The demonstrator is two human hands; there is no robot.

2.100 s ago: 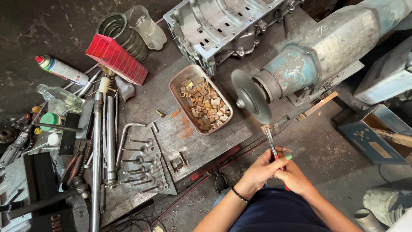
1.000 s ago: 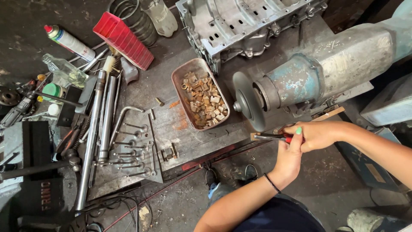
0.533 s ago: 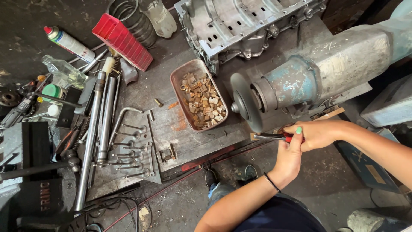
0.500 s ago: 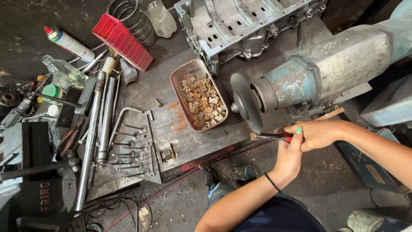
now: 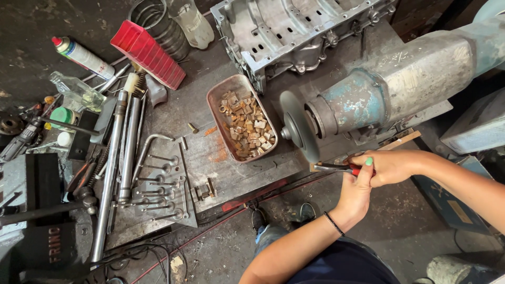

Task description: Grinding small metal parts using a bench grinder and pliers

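Observation:
Both my hands grip red-handled pliers (image 5: 332, 167), held level with the jaws pointing left, just under the grey grinding wheel (image 5: 293, 126) of a blue-grey bench grinder (image 5: 400, 84). My left hand (image 5: 355, 190), with a dark band at the wrist, comes up from below and wraps the handle. My right hand (image 5: 393, 165) comes in from the right and closes over the same handle. Whether the jaws hold anything is too small to tell, and they sit a little apart from the wheel.
A rusty tray (image 5: 216, 103) of small metal pieces lies left of the wheel. Behind it stands an engine casing (image 5: 294, 31). Further left are a red ribbed block (image 5: 147, 48), a spray can (image 5: 81, 55), a coil spring (image 5: 158, 23), long steel rods (image 5: 113, 158) and valves (image 5: 163, 184).
Since two seconds ago my hands have risen to the wheel and turned the pliers from upright to level. Over the last second they have held nearly still.

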